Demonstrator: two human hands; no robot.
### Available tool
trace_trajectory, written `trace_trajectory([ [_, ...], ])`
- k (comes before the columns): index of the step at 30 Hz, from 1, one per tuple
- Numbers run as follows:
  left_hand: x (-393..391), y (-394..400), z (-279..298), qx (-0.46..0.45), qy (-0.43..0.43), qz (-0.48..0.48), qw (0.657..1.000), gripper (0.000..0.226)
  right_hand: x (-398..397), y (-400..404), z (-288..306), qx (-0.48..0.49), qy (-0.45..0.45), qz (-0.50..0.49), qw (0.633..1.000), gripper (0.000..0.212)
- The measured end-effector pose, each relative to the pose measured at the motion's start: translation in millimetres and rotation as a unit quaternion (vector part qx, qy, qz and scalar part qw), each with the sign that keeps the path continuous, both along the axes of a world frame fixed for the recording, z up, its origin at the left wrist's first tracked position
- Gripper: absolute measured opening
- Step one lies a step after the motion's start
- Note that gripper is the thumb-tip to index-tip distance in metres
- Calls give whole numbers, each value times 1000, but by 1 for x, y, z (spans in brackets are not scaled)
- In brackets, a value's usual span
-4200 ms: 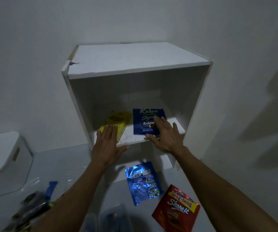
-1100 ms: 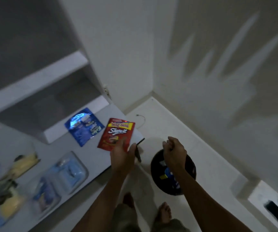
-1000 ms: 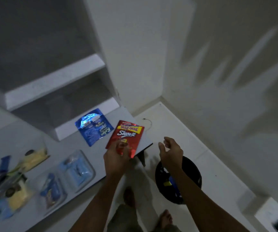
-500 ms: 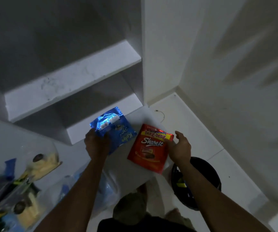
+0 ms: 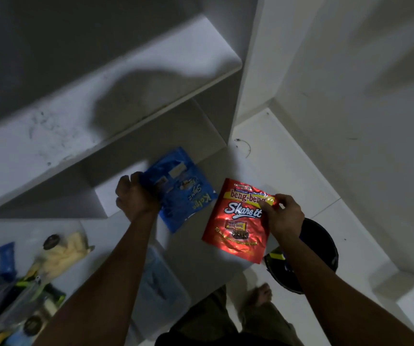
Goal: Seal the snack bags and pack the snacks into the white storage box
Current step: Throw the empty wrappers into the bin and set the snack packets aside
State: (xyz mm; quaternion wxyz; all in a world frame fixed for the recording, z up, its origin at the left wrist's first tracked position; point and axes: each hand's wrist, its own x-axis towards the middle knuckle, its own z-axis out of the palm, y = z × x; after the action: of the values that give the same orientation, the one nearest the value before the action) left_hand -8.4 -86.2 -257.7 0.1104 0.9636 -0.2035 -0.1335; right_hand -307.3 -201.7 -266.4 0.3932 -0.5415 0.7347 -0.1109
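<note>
Both hands have closed on the bags since half a second ago: the left hand (image 5: 136, 196) now grips the corner of the blue bag (image 5: 183, 193), and the right hand (image 5: 284, 216) pinches the top edge of the red bag (image 5: 238, 221). Both bags are at the table (image 5: 201, 265) edge, below the white shelf (image 5: 126, 83). Probably they go next to sealing or packing; the storage box is not visible.

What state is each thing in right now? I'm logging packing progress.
Blue Kelpo bag: gripped at its edge by the left hand.
Red Beng-Beng bag: flat on the table, pinched near its top by the right hand.
Black bin: on the floor, open.
</note>
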Motion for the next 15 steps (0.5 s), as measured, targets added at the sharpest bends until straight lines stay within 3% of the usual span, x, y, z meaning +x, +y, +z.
trace_trajectory([
  [6, -8, 6, 4, -29, -20, 10, 999, 37, -3, 1, 1, -38, -6, -24, 999, 15],
  [10, -23, 12, 21, -113, -37, 30, 992, 19, -18, 5, 16, -49, -48, -29, 997, 16],
  [15, -70, 22, 60, -229, -1, 60, 971, 18, -52, 10, 47, -81, -78, -17, 994, 23],
])
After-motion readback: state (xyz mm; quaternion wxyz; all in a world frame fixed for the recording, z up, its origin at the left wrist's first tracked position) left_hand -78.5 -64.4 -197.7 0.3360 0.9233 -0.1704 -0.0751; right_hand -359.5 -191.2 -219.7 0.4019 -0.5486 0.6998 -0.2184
